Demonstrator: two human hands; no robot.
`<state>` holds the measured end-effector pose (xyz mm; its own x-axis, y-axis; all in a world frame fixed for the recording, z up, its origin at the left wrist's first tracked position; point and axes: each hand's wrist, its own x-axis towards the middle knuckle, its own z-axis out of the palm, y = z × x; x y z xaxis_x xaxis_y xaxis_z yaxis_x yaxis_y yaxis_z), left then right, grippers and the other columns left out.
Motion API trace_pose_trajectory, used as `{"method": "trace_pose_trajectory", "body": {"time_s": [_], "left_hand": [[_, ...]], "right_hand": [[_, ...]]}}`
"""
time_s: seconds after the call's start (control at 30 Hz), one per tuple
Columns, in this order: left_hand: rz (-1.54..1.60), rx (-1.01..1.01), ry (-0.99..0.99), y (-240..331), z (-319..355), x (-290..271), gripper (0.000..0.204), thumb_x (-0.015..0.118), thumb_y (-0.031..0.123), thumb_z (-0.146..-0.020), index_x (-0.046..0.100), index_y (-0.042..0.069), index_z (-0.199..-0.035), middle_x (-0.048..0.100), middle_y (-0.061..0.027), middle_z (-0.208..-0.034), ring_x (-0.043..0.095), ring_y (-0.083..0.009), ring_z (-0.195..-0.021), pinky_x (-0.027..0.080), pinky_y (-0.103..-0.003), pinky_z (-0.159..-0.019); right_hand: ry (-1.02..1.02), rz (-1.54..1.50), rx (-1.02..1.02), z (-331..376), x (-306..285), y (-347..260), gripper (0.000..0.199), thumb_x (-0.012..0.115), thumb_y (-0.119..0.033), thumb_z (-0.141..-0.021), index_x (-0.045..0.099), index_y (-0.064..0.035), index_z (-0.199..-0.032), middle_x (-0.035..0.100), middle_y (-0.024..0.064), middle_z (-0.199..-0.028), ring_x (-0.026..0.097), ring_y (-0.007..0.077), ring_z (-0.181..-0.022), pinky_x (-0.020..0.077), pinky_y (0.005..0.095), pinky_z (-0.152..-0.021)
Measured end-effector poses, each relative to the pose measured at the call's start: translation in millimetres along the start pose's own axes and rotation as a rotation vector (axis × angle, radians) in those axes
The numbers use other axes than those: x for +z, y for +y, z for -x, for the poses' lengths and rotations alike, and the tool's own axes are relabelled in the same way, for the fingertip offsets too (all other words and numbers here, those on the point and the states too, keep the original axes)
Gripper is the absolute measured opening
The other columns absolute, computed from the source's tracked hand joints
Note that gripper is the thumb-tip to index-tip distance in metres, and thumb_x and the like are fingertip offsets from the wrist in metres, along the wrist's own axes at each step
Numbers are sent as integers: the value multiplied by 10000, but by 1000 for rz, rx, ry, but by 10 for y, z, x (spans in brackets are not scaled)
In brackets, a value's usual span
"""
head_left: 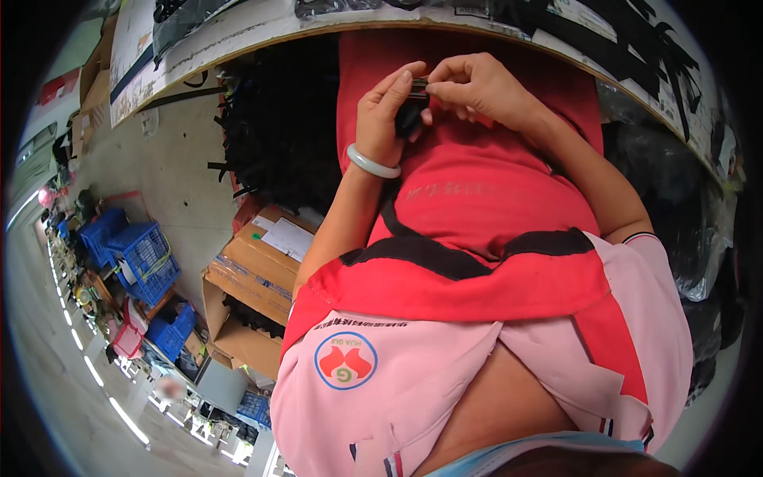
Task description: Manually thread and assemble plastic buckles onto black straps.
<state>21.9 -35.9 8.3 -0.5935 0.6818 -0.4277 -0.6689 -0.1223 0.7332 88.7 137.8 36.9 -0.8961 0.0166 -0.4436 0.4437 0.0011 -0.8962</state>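
Note:
Above my lap, just short of the table edge, both hands meet at a small black piece (409, 117) with shiny, bar-like parts at its upper end. Its exact kind is too small to make out. My left hand (387, 106), with a pale bangle (373, 162) on the wrist, is closed around it, the thumb along its side. From the other side my right hand (479, 86) pinches at the shiny end with thumb and forefinger. My fingers cover part of the piece. Below it lies the red apron (485, 191) that I wear.
The worktable (262, 49) curves across the top, with black straps (675, 71) at its right. Dark goods fill the space beneath. An open cardboard box (254, 274) stands by my left arm; blue crates (143, 262) are farther left. Clear plastic bags (699, 246) lie at right.

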Motion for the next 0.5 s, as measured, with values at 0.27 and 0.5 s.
{"method": "trace_pose_trajectory", "body": {"time_s": [0.27, 0.5], "left_hand": [[-137, -145, -78, 48, -27, 45, 256, 567, 181, -932, 616, -14, -1091, 633, -57, -852, 552, -99, -571, 361, -200, -408], [146, -260, -216, 26, -209, 56, 205, 527, 225, -949, 552, 29, -1002, 582, -65, -834, 541, -140, -624, 377, -203, -413]], "right_hand": [[13, -258, 62, 111, -370, 137, 220, 671, -229, -856, 650, -24, -935, 598, 5, -666, 528, 56, -528, 427, 180, -484], [229, 124, -317, 144, -548, 66, 172, 665, -203, -851, 649, -41, -906, 633, 31, -753, 590, 96, -671, 473, 246, -581]]}}
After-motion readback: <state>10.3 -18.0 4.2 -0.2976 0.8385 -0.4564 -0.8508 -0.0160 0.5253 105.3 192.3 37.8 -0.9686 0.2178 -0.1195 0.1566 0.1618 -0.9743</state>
